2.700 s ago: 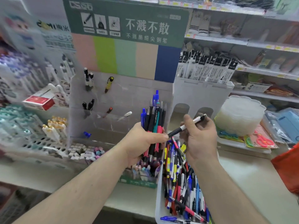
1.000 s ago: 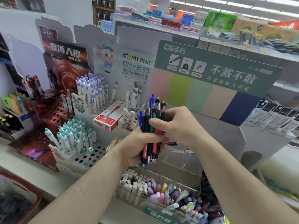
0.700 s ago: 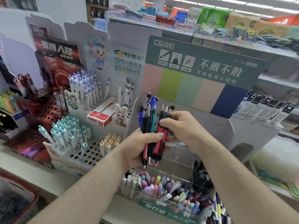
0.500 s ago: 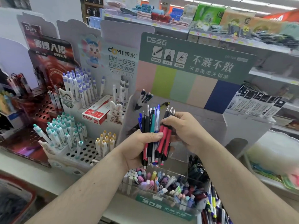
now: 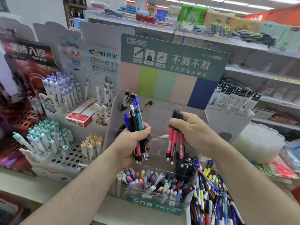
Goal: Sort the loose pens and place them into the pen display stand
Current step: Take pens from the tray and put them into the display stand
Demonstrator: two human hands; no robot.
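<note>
Sorting is under way and far from finished. The left hand [image 5: 129,143] grips a mixed bundle of pens [image 5: 135,120], blue, black, teal and red, with its fingers [image 5: 146,129] curled tight around the barrels. The right hand [image 5: 191,132] holds a separated group of red pens [image 5: 174,143] with black tops, fingers wrapped round them, apart from the left bundle. Beyond both sets of fingers stands the pen display stand [image 5: 162,114]; only a few pens [image 5: 128,100] sit in its upper slots and most of it shows unfilled. Below the right fingers, a tray of loose pens [image 5: 209,197] remains heaped and unsorted. Below the left fingers, a clear box of small items [image 5: 149,184] rests on the surface [image 5: 134,213]. Judgement: one colour group is picked out; placing it, sorting the remaining bundle and clearing the tray are outstanding.
</note>
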